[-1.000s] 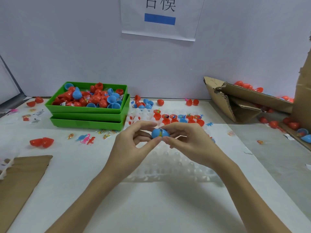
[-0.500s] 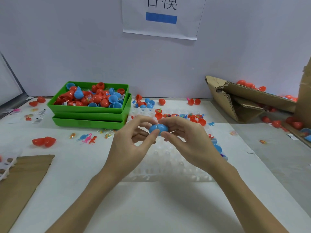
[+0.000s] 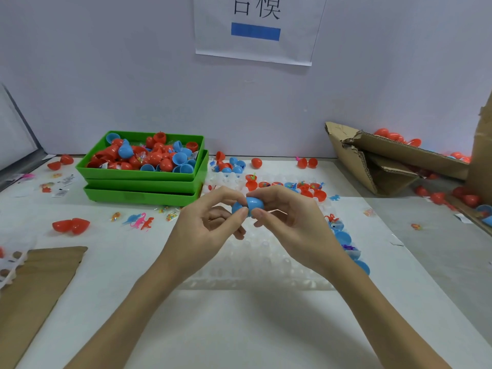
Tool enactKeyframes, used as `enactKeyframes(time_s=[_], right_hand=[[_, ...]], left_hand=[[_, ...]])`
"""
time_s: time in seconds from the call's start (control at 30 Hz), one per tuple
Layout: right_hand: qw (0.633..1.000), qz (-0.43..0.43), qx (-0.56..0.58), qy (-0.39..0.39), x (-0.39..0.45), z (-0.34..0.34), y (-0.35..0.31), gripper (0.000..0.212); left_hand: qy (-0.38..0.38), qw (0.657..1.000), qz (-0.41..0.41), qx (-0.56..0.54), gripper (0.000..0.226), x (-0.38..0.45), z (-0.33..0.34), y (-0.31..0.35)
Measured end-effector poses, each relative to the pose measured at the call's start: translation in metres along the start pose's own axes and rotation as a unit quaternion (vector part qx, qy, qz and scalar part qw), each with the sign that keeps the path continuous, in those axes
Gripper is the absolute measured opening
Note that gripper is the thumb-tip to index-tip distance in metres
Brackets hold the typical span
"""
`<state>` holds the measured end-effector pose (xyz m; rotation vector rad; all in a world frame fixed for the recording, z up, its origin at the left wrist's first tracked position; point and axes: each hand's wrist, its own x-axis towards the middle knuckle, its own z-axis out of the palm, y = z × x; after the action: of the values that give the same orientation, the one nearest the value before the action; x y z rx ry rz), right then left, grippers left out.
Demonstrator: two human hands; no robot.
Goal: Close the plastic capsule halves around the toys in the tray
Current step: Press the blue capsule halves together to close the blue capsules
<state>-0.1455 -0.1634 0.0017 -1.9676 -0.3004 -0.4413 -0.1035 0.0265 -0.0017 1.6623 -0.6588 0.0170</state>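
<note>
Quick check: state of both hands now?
Left hand: pinching the blue capsule.
Right hand: pinching the same capsule.

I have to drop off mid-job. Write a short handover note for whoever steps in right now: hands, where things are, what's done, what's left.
Left hand and right hand: each pinches one end of the small blue plastic capsule, held above the clear plastic dimpled tray.
Capsule: halves together; cannot tell if fully snapped.
Left: open red and blue halves with toys along the tray's far edge, blue ones on its right.
Spare halves: stacked green plastic bins.
</note>
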Motion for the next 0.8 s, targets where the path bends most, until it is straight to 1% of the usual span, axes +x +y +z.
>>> enactKeyframes(time_s=[0.07,0.17,0.27,0.37,0.47,0.53,0.63,0.7,0.8], right_hand=[[1.0,0.0,0.001,0.008,0.0,-0.001,0.0,0.025],[1.0,-0.005,-0.003,0.012,0.0,-0.002,-0.001,0.025],[1.0,-0.016,-0.004,0.011,-0.001,0.0,-0.001,0.025],[0.999,-0.032,-0.034,0.013,-0.002,0.007,0.0,0.025],[0.997,-0.044,-0.05,0.047,-0.003,0.013,0.003,0.022],[0.996,-0.032,-0.031,0.072,-0.002,0.014,0.003,0.024],[0.995,-0.012,0.029,0.094,-0.001,0.012,0.0,0.026],[0.994,-0.001,0.065,0.093,-0.001,0.009,-0.003,0.024],[0.993,0.006,0.084,0.081,-0.001,0.006,-0.006,0.024]], left_hand=[[0.016,1.0,-0.005,-0.024,0.012,0.0,0.002,0.001],[0.047,0.995,-0.035,-0.078,0.016,0.0,0.006,0.001],[0.072,0.987,-0.071,-0.124,0.028,0.002,0.007,0.0],[0.099,0.99,-0.051,-0.085,0.022,0.001,0.01,-0.005],[0.106,0.99,-0.029,-0.085,0.016,-0.001,0.013,-0.007],[0.093,0.99,-0.019,-0.103,0.019,-0.002,0.011,-0.005],[0.062,0.991,-0.003,-0.115,0.03,0.0,0.008,-0.001],[0.062,0.993,0.008,-0.103,0.035,0.0,0.008,0.0],[0.078,0.993,0.025,-0.081,0.037,-0.001,0.009,-0.001]])
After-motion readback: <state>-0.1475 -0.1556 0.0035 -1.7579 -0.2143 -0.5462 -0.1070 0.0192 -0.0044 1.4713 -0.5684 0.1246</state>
